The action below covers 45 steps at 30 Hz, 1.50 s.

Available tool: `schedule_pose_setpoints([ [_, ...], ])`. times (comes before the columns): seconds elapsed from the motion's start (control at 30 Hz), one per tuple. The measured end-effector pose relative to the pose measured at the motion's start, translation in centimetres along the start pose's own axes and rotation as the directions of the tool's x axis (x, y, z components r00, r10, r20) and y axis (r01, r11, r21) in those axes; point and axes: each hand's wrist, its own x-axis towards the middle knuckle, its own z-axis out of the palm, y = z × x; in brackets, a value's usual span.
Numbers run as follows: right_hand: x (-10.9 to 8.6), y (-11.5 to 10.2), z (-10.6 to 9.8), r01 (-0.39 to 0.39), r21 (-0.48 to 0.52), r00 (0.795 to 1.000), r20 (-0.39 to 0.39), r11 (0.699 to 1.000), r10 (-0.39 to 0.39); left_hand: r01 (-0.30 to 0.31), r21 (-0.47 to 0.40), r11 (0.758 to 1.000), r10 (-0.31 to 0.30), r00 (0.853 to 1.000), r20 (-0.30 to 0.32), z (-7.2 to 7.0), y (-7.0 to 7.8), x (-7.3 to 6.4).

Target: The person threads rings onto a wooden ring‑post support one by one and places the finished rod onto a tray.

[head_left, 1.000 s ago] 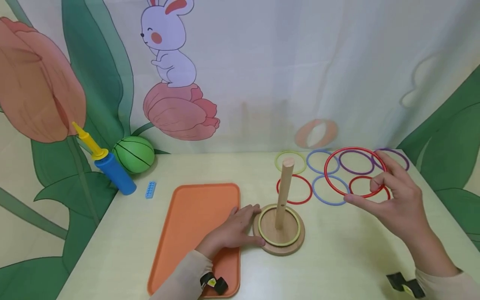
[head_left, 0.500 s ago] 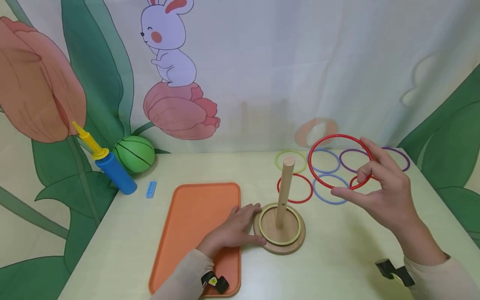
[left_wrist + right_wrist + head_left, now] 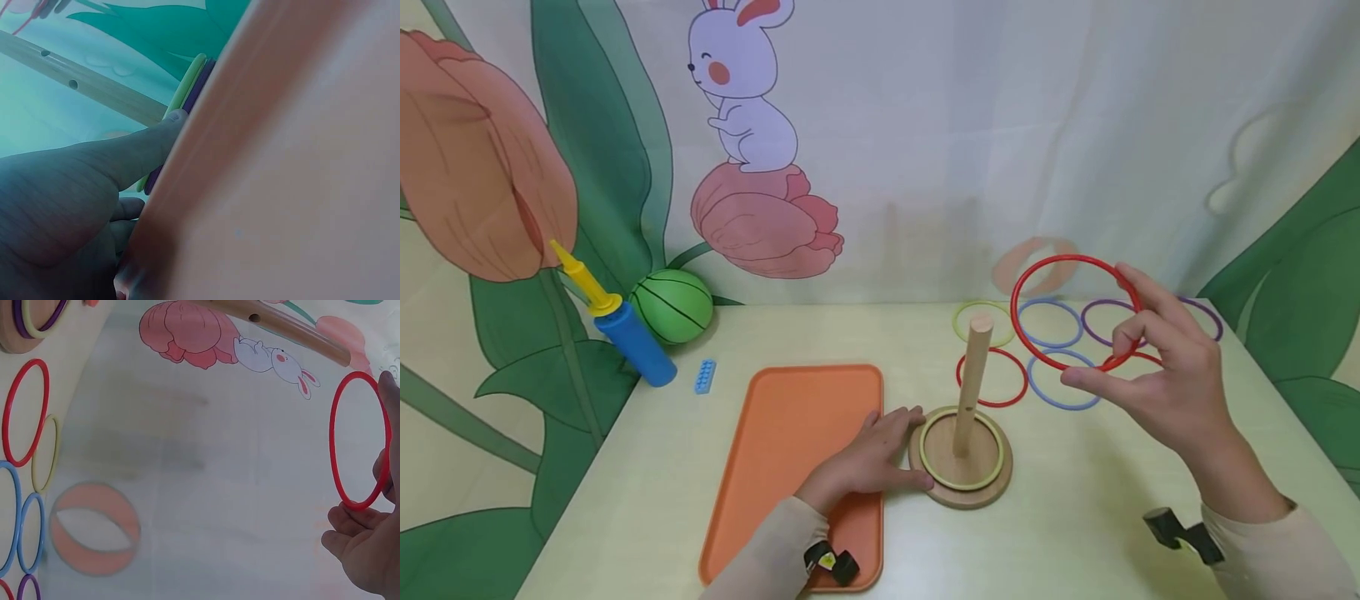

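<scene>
A wooden ring-toss stand with an upright peg and round base stands mid-table. My left hand rests against the left edge of its base, thumb and fingers spread along the rim. A yellow-green ring lies round the foot of the peg. Beneath it, a purple ring shows in the left wrist view. My right hand pinches a red ring between thumb and fingers, raised and tilted, to the right of the peg top. Nothing else is in that hand.
Behind the stand lie several loose rings, among them a red ring and a blue ring. An orange tray lies under the left forearm. Farther left are a blue building brick, a green ball and a hand pump.
My right hand has carried the red ring left and upward, towards the peg, and the ring stands more upright. My left hand stays against the base.
</scene>
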Motion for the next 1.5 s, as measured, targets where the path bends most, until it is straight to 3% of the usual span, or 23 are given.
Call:
schedule_pose_setpoints([
  [0.37, 0.8, -2.0, 1.7, 0.006, 0.123, 1.0, 0.005, 0.992, -0.007, 0.011, -0.005, 1.0, -0.011, 1.0, 0.009, -0.3, 0.3, -0.2],
  [0.67, 0.9, -2.7, 3.7, 0.056, 0.173, 0.998, 0.022, 0.983, -0.061, 0.012, 0.004, 1.0, -0.012, 1.0, 0.008, -0.3, 0.5, -0.1],
  [1.23, -1.6, -1.6, 5.8, 0.096, 0.167, 0.982, 0.145, 0.981, -0.121, 0.014, 0.013, 1.0, -0.014, 1.0, -0.001, -0.2, 0.0, -0.1],
  [1.5, -3.6, -1.3, 6.2, 0.045, 0.065, 0.968, 0.244, 0.997, -0.06, 0.026, -0.01, 1.0, -0.026, 1.0, 0.014, -0.2, 0.2, -0.1],
])
